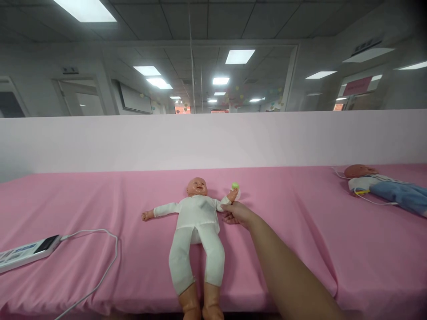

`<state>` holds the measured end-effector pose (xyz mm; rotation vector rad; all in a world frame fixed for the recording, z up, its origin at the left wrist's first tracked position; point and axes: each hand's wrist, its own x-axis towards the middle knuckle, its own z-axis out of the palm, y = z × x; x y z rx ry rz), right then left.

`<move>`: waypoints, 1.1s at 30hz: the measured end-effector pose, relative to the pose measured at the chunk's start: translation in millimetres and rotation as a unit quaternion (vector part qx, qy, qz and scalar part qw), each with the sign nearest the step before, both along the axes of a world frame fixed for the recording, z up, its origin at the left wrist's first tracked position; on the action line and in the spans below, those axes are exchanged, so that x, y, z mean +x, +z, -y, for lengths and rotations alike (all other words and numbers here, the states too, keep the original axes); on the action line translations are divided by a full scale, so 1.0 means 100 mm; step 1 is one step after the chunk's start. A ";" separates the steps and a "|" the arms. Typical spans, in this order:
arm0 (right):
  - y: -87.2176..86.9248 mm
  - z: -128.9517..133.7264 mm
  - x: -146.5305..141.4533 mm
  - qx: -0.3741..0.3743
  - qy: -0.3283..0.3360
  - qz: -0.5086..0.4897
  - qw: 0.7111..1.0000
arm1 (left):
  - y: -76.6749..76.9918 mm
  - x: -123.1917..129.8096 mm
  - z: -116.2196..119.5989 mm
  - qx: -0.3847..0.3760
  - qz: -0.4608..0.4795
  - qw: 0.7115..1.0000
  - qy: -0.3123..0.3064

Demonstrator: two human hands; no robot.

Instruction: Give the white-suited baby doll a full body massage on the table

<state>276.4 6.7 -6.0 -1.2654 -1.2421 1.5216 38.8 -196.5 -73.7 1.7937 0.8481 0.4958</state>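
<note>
A baby doll with a soft white body lies on its back on the pink cloth, its head toward the wall and its feet at the near edge. My right hand reaches in from the lower right. Its thumb and fingers close on the doll's white sleeve, just below the doll's raised hand. Beside that small hand is a light green and clear object, too small to make out. The doll's other arm stretches out to the left. My left hand is outside the picture.
At the left lies a white device with a dark screen, its white cable curling over the cloth to the near edge. A second doll in blue lies at the far right. Behind the bed runs a low white wall with glass above.
</note>
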 end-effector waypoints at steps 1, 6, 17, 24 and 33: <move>0.01 0.03 -0.02 -0.002 0.015 -0.002 1.000 | 0.12 -0.01 -0.01 0.027 -0.010 1.000 0.006; 0.10 0.17 -0.15 0.014 0.033 -0.037 0.999 | 0.93 -0.19 -0.57 0.156 -0.021 0.976 0.149; 0.05 0.16 -0.49 0.042 0.032 -0.185 0.981 | 1.03 -0.19 -1.97 0.183 -0.261 0.893 0.319; 0.03 0.07 -0.59 -0.014 -0.023 -0.261 0.965 | 0.92 0.03 -1.81 0.200 -0.162 0.911 0.322; 0.36 0.28 -0.60 0.169 -0.083 -0.200 0.962 | 0.96 0.09 -1.72 0.079 0.198 0.939 0.271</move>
